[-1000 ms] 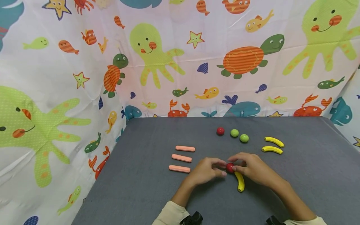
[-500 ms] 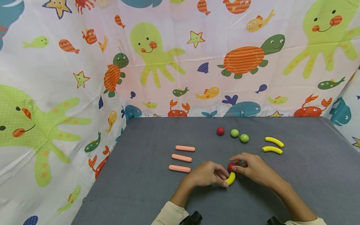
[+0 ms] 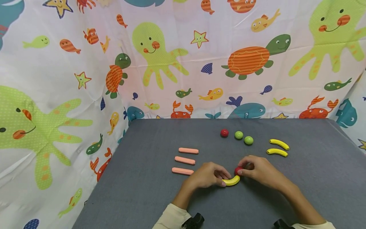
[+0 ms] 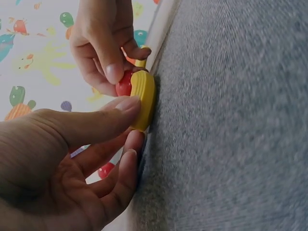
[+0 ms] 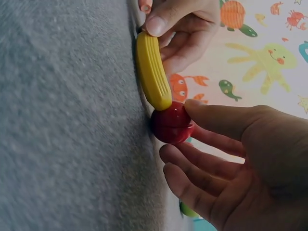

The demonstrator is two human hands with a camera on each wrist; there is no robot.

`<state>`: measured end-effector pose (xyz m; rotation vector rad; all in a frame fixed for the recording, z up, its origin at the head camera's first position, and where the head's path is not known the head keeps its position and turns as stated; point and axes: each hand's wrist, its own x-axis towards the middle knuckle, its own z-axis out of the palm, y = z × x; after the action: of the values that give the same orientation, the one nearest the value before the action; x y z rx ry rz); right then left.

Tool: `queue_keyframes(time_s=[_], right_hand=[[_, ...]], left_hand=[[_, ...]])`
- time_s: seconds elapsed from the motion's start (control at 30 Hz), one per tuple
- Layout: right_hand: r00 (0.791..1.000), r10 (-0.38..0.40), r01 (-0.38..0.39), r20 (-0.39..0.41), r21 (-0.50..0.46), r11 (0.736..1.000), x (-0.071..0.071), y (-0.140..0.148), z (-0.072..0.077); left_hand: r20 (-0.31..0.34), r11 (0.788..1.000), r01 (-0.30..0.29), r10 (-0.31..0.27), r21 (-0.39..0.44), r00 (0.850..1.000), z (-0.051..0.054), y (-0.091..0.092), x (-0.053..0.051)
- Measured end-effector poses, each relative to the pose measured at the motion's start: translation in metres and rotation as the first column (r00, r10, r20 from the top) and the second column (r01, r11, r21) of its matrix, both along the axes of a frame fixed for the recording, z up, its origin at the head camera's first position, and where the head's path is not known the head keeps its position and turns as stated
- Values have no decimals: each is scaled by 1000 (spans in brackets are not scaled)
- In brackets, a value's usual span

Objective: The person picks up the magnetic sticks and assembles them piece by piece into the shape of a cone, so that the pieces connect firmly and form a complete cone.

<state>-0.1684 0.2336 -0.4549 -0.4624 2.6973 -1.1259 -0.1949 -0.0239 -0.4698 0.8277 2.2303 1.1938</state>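
Observation:
A small yellow toy banana (image 3: pixel 232 181) lies on the grey table with its left end pinched between the thumb and fingers of my left hand (image 3: pixel 208 175). Its other end touches a shiny red ball (image 5: pixel 169 126), which has a seam line round it. My right hand (image 3: pixel 258 170) pinches that ball between thumb and fingers, just right of the banana. In the left wrist view the banana (image 4: pixel 143 102) partly hides the ball. The right wrist view shows the left thumb (image 5: pixel 156 25) on the banana's far end.
Three pink sticks (image 3: pixel 185 160) lie left of my hands. Farther back sit another red ball (image 3: pixel 224 133) and two green balls (image 3: pixel 239 135). Two more toy bananas (image 3: pixel 277 152) lie at the right. A patterned curtain (image 3: pixel 177 63) hangs behind the table.
My left hand has taken hold of the banana and swung its free end left, so it lies nearly level. The right hand has shifted slightly right with the red ball.

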Motion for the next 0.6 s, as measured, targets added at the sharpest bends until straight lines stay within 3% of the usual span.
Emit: queue_keyframes(time_s=[0.23,0.4,0.6], right_hand=[[997,47,-46,69,-17,999,-1,8,2],[996,64,-63,59,-13,998,-2,11,2],[992,104,-101,65,-54,993,-3,10,1]], left_hand=[[-20,996,-77,77,42,997,-4,-4,-4],[-85,987,-142,148,77,985,-2,0,-3],[-112,979,-161,175,126,978,1,11,2]])
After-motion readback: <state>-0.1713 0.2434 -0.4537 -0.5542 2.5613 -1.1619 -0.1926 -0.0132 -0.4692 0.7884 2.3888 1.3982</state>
